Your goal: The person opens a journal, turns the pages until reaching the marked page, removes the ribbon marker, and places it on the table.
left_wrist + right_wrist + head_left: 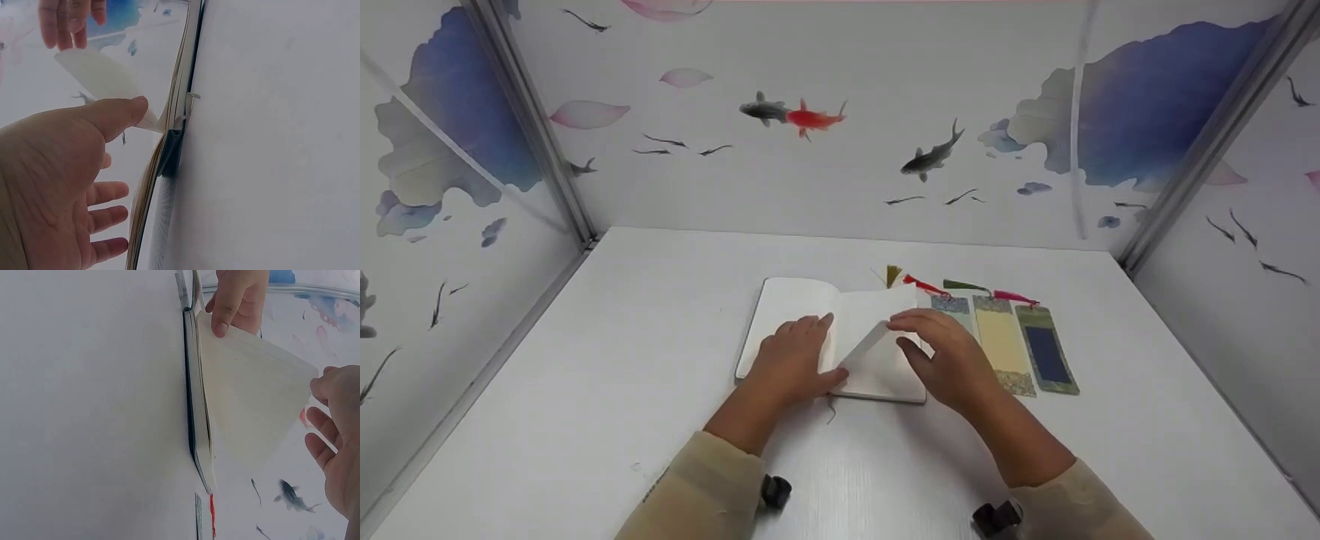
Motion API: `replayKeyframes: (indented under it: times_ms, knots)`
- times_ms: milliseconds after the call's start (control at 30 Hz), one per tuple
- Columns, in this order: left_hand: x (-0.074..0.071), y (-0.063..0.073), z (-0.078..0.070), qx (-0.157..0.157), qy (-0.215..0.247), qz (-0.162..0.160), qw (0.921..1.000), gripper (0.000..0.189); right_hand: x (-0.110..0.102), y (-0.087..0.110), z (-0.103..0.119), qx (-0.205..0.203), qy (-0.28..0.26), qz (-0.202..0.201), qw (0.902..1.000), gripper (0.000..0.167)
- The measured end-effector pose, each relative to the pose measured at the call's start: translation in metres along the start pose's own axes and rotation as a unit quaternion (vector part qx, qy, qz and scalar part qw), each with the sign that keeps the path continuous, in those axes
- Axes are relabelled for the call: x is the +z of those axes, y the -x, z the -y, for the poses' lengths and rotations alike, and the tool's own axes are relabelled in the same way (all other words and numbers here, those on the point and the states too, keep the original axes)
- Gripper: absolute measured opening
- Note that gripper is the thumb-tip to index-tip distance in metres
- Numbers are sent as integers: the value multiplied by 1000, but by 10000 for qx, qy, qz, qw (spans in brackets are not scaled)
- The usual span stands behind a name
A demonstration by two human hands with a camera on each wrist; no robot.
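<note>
An open notebook (pixel 799 296) with blank pages lies on the table. My left hand (pixel 793 352) rests over its left page, fingers extended, the thumb (pixel 135 109) against the base of a lifted page near the spine. That page (pixel 253 394) slants up from the right half. At its raised corner are the fingertips of my right hand (pixel 952 356), the thumb (pixel 911 352) held apart from them. Right of the notebook lie tasselled bookmarks: one partly under the right hand, a cream bookmark (pixel 997 337) and a green one with a dark blue panel (pixel 1046 352).
A thin ribbon (pixel 831 409) trails from the notebook's lower edge. Coloured tassels, among them a red one (pixel 926 286) and a pink one (pixel 1016 298), lie above the bookmarks. White panels with painted fish (pixel 814 118) enclose the white table (pixel 660 315).
</note>
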State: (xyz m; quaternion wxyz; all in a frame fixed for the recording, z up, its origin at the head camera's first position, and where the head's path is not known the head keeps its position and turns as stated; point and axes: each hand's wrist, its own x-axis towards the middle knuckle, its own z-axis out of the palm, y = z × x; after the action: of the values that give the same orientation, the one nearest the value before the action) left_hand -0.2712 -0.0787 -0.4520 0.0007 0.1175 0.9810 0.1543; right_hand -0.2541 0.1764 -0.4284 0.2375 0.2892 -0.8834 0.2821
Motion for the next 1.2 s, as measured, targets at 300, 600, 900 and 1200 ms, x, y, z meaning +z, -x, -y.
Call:
replayKeyframes:
  times_ms: [300, 600, 900, 1200]
  knots:
    - [0, 0, 2, -95, 140, -726, 9972, 120, 2, 0, -1, 914, -25, 1091, 9898, 39]
    - [-7, 3, -2, 193, -377, -1225, 9916, 124, 5, 3, -8, 1616, 54, 2800, 9463, 62]
    - [-9, 2, -4, 169, -562, -1113, 9920, 109, 12, 3, -8, 1680, 580, 3431, 9223, 57]
    - [-9, 1, 2, -53, -827, -1369, 9871, 103, 14, 5, -11, 1365, 907, 3692, 9148, 57]
